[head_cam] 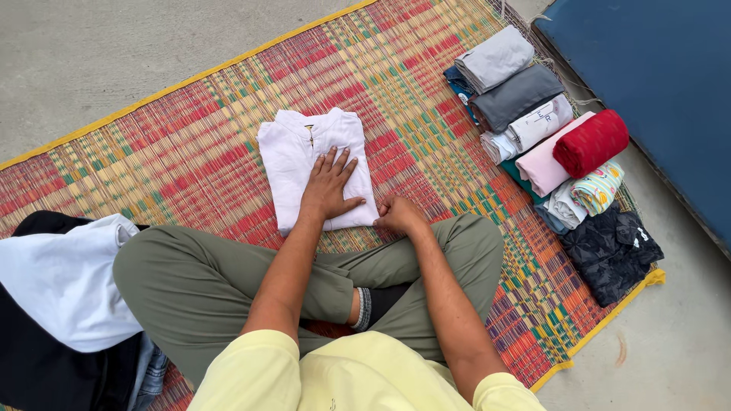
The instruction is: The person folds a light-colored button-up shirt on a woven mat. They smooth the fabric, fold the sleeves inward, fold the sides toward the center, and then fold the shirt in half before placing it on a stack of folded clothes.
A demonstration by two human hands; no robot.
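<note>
A folded pale pink shirt (293, 156) lies collar-up on the woven mat (190, 144) in front of my crossed legs. My left hand (329, 186) rests flat on the shirt's lower right part, fingers spread. My right hand (397, 214) is closed in a loose fist at the shirt's near right corner, touching its edge; I cannot tell if it pinches the cloth.
A row of folded and rolled clothes (544, 137) lines the mat's right side, with a red roll (592, 141) and a dark garment (611, 251) at the near end. A white and black clothes heap (61, 289) lies at my left. A blue mattress (662, 84) sits far right.
</note>
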